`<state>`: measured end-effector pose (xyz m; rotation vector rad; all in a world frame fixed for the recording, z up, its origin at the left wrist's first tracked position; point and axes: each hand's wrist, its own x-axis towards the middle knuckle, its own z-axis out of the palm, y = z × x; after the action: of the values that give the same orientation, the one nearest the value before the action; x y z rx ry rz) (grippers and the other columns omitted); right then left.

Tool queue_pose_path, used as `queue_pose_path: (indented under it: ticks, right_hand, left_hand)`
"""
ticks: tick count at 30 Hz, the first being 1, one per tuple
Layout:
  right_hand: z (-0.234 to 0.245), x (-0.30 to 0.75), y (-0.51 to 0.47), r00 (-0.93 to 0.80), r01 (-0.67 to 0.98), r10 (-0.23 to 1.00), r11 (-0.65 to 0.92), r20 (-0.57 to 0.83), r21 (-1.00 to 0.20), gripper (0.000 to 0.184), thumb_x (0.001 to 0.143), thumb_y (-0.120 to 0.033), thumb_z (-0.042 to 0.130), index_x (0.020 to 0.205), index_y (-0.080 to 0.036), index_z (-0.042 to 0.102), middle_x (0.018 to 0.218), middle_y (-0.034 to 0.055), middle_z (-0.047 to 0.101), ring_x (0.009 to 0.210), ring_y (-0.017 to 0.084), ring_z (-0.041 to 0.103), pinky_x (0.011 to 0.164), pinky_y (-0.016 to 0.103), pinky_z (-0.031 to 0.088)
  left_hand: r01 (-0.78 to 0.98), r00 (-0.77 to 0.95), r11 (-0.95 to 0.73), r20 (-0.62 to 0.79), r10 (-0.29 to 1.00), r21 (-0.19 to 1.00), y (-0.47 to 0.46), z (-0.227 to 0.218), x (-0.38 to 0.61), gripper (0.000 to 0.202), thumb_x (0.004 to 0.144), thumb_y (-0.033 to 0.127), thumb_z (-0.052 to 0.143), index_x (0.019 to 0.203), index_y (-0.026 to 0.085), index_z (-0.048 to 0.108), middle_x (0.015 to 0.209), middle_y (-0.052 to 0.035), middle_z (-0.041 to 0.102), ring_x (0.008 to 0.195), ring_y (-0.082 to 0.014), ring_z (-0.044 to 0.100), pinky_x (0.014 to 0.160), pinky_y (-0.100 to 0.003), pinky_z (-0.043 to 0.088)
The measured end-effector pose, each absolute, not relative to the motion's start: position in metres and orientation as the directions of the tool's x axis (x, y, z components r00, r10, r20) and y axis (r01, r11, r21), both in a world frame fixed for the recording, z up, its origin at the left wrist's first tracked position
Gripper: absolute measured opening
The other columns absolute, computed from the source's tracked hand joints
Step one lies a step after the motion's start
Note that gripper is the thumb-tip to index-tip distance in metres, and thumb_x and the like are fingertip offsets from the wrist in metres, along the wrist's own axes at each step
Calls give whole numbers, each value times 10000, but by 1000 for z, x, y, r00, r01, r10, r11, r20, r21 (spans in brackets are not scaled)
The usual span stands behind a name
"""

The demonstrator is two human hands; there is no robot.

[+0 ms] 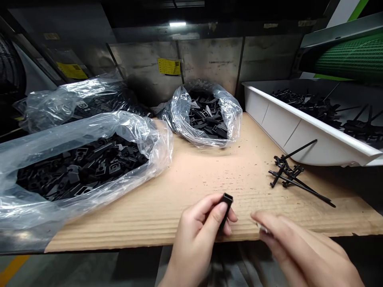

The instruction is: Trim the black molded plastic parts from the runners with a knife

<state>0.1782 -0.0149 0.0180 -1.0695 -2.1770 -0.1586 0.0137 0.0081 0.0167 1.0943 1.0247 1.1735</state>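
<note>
Near the cardboard's front edge, my left hand [201, 227] pinches a black rectangular plastic piece [226, 209] between thumb and fingers. The piece stands tilted, with a hollow end facing up. To the right of it, a short gap apart, is my right hand [295, 243], smeared by motion. Thumb and forefinger are pressed together on a small silvery piece [262, 227], mostly hidden and too blurred to name. Beyond the right hand lies a loose pile of thin black plastic parts [287, 171] with long stems.
Open clear bags of black plastic parts stand left [158, 159] and at the back [235, 119]; another bag [50, 107] lies behind. A white bin [287, 127] with stemmed black parts fills the right side. Cardboard [197, 175] covers the table; a metal panel [209, 59] closes the back.
</note>
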Motion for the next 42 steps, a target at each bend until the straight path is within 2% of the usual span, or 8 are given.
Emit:
queue_pose_path:
  ticks: [3,7,16,23,27,32,37,42]
  right_hand:
    - [15,182,-10,-412,773,702,607,580,-185,270,923,-286,350,1068,-155,537,824,72,700,700,169,682,511,210,529]
    - [14,175,-7,-345,763,722,588,600,-269,228,912,-240,372,1032,-176,555,800,56,690,734,176,674,568,237,537]
    - [11,168,3,-290,795,811,500,508,-344,196,892,-234,405,888,-209,599,708,21,645,618,153,644,541,237,517]
    - [12,176,7,-242,757,799,511,551,-407,181,867,-187,462,996,-189,589,904,42,692,808,153,665,652,199,521]
    - [14,173,-3,-267,715,763,567,589,-410,154,862,-178,476,984,-184,568,850,51,688,733,151,665,597,201,513]
    - [12,169,-9,-304,700,746,597,593,-392,149,856,-158,487,978,-164,572,771,50,656,655,139,638,594,216,511]
    - [7,171,-5,-255,758,798,516,547,-399,132,862,-184,480,918,-181,599,740,37,640,650,157,630,589,253,508]
    - [6,177,-1,-139,731,832,453,538,-511,148,867,-197,479,970,-198,584,836,37,676,763,159,647,652,242,505]
  left_hand:
    - [-26,17,-85,86,996,996,4,13,15,149,809,143,545,774,189,682,651,9,625,524,-94,519,532,-187,436]
    - [89,14,-236,236,972,968,2,11,15,227,817,104,520,872,244,689,656,23,596,546,-104,523,545,-190,441]
    - [197,107,-364,349,931,910,5,7,11,216,832,71,500,875,227,643,709,10,600,616,-123,562,603,-192,447]
    - [181,87,-286,275,958,941,4,8,9,174,833,101,515,797,212,644,687,-4,608,586,-138,556,581,-214,430]
    - [169,60,-198,190,980,966,3,11,11,161,830,148,523,778,217,658,663,-7,592,556,-150,544,556,-238,425]
    - [98,4,-239,240,971,966,3,13,15,194,820,128,526,767,234,680,652,9,586,525,-133,525,599,-241,434]
    - [83,22,-238,237,971,968,1,10,14,184,810,107,544,793,235,675,664,7,592,556,-137,531,589,-230,421]
    - [52,133,-167,159,978,985,3,13,10,157,843,162,513,774,198,649,674,-9,564,572,-136,509,573,-228,397]
